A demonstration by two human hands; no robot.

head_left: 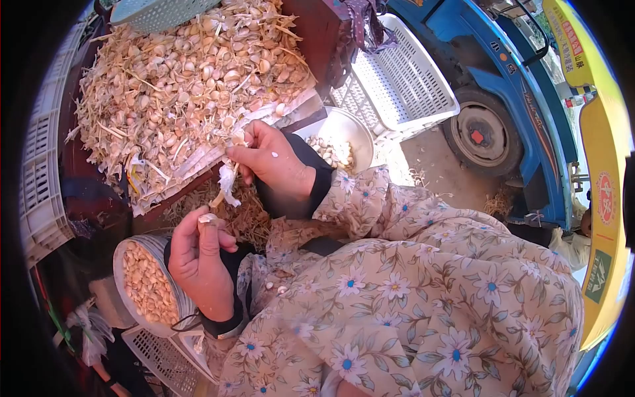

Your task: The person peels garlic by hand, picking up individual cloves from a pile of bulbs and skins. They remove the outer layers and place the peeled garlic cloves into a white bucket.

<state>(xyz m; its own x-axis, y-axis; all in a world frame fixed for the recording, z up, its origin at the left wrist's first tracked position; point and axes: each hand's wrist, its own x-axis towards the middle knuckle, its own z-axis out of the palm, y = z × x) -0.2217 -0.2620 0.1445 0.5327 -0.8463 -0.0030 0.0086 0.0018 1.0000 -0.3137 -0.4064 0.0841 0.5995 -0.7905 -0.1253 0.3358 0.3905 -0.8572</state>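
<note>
My left hand (202,258) is at the lower left with its thumb and fingers pinched on a pale garlic clove (208,218). Above and to the right, my right hand (278,162) is closed, thumb against fingers, on a piece of garlic (238,137). White papery garlic skin (228,184) hangs just below those fingertips. Beyond both hands lies a large heap of garlic cloves (205,79), mixed with dry skins and stalks. Beside my left hand stands a bucket (182,294) full of cloves. A few bits of garlic lie on my floral garment (390,284).
A white bowl (362,132) with some peeled cloves stands past my right wrist, next to a white plastic crate (423,73). A pale basket (159,14) rests on the heap. Farther right is a blue vehicle (529,152) with a wheel (486,132). Another crate (43,178) stands at far left.
</note>
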